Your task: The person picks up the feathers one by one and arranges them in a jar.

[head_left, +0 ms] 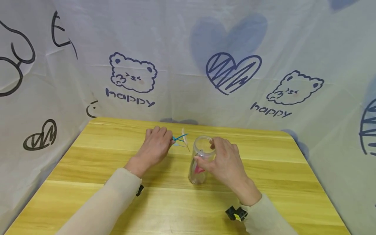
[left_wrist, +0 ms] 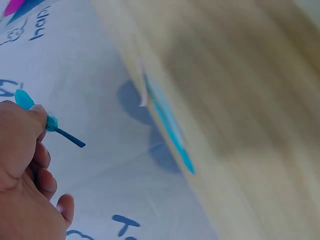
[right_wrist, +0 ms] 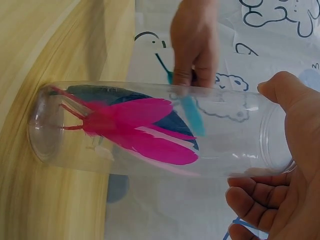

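A clear jar (head_left: 196, 178) without a lid stands upright on the table, with my right hand (head_left: 225, 160) gripping it near the rim. Inside it, the right wrist view shows several pink feathers (right_wrist: 165, 150) and a dark blue feather (right_wrist: 176, 121), quills toward the bottom. To the left of the jar, my left hand (head_left: 157, 143) pinches a teal feather (left_wrist: 52, 122) between thumb and fingers, its bare quill pointing away from the hand. Loose on the table beyond lie a blue feather (left_wrist: 172, 132) and a whitish one (left_wrist: 143, 92), partly overlapping.
The wooden table (head_left: 158, 209) ends at a white cloth backdrop (head_left: 176, 81) printed with bears and hearts, which rises behind it and along both sides. Black wrist devices (head_left: 236, 213) sit at both of the person's sleeves.
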The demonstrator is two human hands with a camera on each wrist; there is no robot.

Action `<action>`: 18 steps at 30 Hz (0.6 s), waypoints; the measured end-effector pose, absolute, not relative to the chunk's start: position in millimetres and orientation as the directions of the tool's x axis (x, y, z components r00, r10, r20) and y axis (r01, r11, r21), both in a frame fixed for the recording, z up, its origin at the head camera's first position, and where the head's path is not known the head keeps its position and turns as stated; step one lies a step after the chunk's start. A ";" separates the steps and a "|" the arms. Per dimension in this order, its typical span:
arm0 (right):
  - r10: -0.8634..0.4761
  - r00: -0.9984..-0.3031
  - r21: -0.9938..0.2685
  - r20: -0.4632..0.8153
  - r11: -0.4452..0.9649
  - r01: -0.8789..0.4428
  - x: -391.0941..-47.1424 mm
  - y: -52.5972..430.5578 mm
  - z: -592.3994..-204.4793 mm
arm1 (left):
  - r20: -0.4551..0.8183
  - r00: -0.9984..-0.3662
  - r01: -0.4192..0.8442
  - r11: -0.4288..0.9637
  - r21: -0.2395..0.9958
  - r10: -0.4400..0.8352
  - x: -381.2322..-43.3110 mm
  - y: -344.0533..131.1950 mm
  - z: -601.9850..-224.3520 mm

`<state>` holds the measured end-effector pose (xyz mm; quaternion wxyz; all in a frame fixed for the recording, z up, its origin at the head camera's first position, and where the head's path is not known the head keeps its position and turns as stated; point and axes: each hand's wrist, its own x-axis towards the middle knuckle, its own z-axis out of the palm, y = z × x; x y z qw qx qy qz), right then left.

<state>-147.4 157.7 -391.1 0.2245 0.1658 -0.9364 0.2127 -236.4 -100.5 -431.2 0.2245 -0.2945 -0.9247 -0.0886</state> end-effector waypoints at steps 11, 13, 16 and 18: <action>-0.231 -0.830 -0.276 0.507 0.869 -0.410 -147.5 158.3 -392.0 | 0.574 -0.647 0.654 0.752 0.079 0.502 -219.6 -79.2 -382.4; -0.236 -0.825 -0.266 0.514 0.870 -0.415 -147.4 158.3 -392.3 | 0.591 -0.624 0.674 0.734 0.076 0.512 -213.6 -74.0 -372.4; -0.244 -0.814 -0.254 0.527 0.869 -0.425 -147.8 158.4 -392.9 | 0.622 -0.582 0.701 0.711 0.058 0.524 -205.6 -65.7 -359.0; -0.250 -0.806 -0.247 0.537 0.867 -0.433 -148.3 158.5 -392.9 | 0.642 -0.553 0.717 0.696 0.042 0.531 -200.7 -60.1 -351.0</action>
